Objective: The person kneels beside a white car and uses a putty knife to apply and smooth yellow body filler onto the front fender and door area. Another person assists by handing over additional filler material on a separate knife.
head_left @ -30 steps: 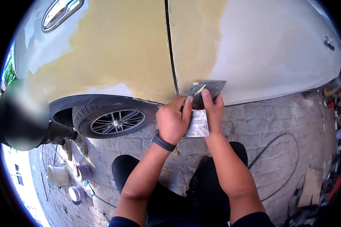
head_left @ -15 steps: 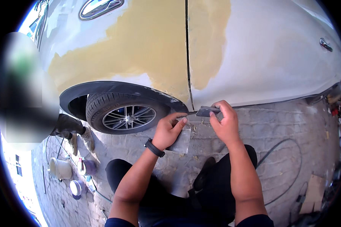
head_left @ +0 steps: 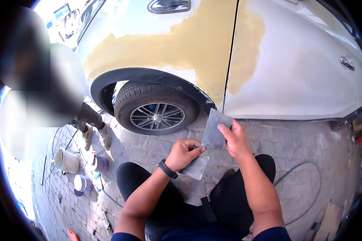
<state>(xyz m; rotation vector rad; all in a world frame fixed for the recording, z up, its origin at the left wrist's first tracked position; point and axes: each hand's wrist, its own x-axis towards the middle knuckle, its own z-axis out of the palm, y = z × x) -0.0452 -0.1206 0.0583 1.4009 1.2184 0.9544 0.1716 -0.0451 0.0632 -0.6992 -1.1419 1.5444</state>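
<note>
On the head cam the right hand (head_left: 236, 140) is clamped on one grey plate (head_left: 215, 127), long axis running up toward the car (head_left: 289, 76), tipped slightly right, while the left hand (head_left: 182, 157) pinches one shiny plate (head_left: 197, 168) poking down-right, above blocky paving (head_left: 293, 140) with three buckets (head_left: 68, 161) off left.

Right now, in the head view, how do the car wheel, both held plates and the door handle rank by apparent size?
1. Car wheel
2. Plate in right hand
3. Plate in left hand, partly covered, ranked by what shows
4. Door handle
</note>
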